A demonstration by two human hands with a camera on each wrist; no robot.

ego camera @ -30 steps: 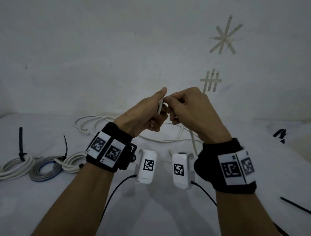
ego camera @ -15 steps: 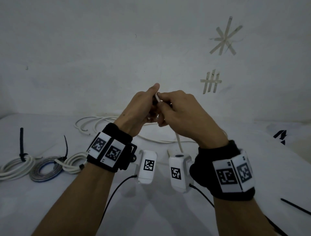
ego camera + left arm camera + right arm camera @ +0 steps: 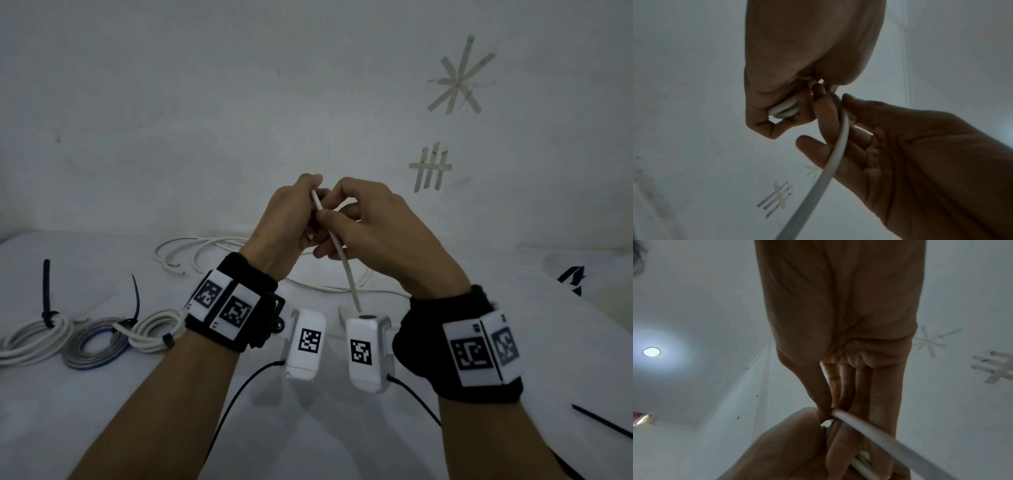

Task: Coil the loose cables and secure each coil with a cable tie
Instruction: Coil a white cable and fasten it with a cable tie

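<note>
Both hands are raised above the white table (image 3: 171, 394), close together. My left hand (image 3: 287, 219) grips small loops of white cable (image 3: 784, 109) in its curled fingers. My right hand (image 3: 363, 222) pinches the same white cable (image 3: 337, 246) between thumb and fingers; the strand (image 3: 875, 430) runs from the pinch down toward the table. The rest of this loose cable (image 3: 212, 253) lies in wide curves at the back of the table. A spare black cable tie (image 3: 603, 421) lies at the right edge.
Three coils lie at the left, each with a black tie: a white coil (image 3: 30, 339), a grey and blue coil (image 3: 92, 346), and another white coil (image 3: 154, 329). Tape marks (image 3: 459, 78) are stuck on the wall behind. A black marking (image 3: 572, 277) sits at the right.
The hands have sunk a little and turned. The right hand has slid along the cable, and the strand now runs straight down between the two wrists.
</note>
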